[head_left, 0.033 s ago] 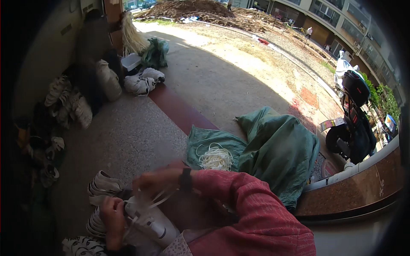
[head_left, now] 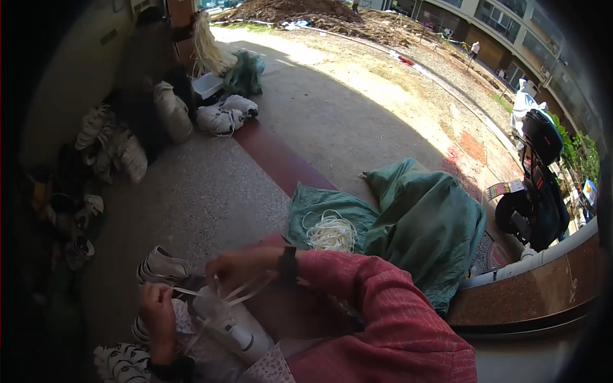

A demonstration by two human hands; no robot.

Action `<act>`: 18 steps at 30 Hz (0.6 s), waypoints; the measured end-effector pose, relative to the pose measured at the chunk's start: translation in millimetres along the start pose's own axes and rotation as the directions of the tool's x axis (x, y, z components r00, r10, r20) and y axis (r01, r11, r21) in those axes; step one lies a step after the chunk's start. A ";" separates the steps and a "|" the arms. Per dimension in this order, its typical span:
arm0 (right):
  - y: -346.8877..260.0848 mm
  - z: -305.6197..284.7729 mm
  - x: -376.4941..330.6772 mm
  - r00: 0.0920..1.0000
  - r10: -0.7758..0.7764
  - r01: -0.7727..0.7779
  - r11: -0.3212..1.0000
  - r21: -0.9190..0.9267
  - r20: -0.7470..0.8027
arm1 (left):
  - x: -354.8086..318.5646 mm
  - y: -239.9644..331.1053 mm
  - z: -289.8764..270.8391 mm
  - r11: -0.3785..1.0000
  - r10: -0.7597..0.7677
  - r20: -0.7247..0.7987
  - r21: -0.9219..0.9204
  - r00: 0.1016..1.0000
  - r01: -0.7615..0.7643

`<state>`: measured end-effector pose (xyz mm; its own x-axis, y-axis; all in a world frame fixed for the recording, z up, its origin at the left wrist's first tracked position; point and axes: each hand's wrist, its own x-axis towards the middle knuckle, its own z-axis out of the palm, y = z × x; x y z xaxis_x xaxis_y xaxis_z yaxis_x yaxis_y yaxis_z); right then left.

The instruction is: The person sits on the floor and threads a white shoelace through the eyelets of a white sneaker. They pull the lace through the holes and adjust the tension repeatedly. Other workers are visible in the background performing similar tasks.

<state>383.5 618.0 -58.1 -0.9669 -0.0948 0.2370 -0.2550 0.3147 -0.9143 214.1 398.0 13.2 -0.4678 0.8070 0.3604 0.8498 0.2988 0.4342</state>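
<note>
L. to r.: heap (head_left: 92, 205) of pale curved pcs., mostly lost in shadow; stacked white pcs. (head_left: 118, 365), ridged, dark-edged, cut off by bottom edge; co-worker (head_left: 137, 70), too dim to make out. L. hand (head_left: 158, 316): fingers pinched closed on flat white lace (head_left: 185, 291). White upper (head_left: 239, 329), smooth, tubular, w/ dark curved slit, on lap below both hands; top end partly hidden by blurred lace. R. hand (head_left: 239, 267), motion-blurred: fingers curled nearly together, lace at tips; whether gripped, cannot tell. Beyond, tangle of thin laces (head_left: 333, 232) on flat, creased green sack (head_left: 305, 204); adjoining bulging sack (head_left: 428, 223), near edge partly hidden by red textured sleeve (head_left: 370, 287). Far R., black motor scooter (head_left: 539, 179), details indistinct.
</note>
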 end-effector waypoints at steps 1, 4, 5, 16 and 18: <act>-1.6 2.7 3.1 0.998 0.069 -0.069 0.998 -0.003 0.007 | 12.2 -30.6 -27.3 0.997 -0.021 -0.092 0.070 0.996 0.027; -9.7 -5.0 -2.8 0.996 0.033 -0.039 0.997 0.061 0.088 | 44.6 -118.1 -128.0 0.886 0.093 -0.415 0.450 0.905 0.114; -7.0 -8.0 -5.1 0.996 0.057 -0.057 0.998 0.001 0.061 | 52.0 -140.6 -147.9 0.888 0.133 -0.516 0.441 0.846 0.130; -37.2 7.9 -4.5 0.979 0.182 -0.172 0.979 0.106 -0.095 | -97.8 -41.4 -45.3 0.653 -0.507 0.441 -0.365 0.741 0.664; -52.0 11.8 -6.1 0.989 0.071 -0.091 0.984 -0.154 -0.126 | -106.8 -18.5 -34.1 0.823 -0.281 0.374 -0.380 0.884 0.423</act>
<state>402.8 591.0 -15.8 -0.9764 0.0481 0.2106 -0.1649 0.4638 -0.8704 240.0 288.9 -5.2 -0.5615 0.8198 -0.1123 0.4093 0.3932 0.8233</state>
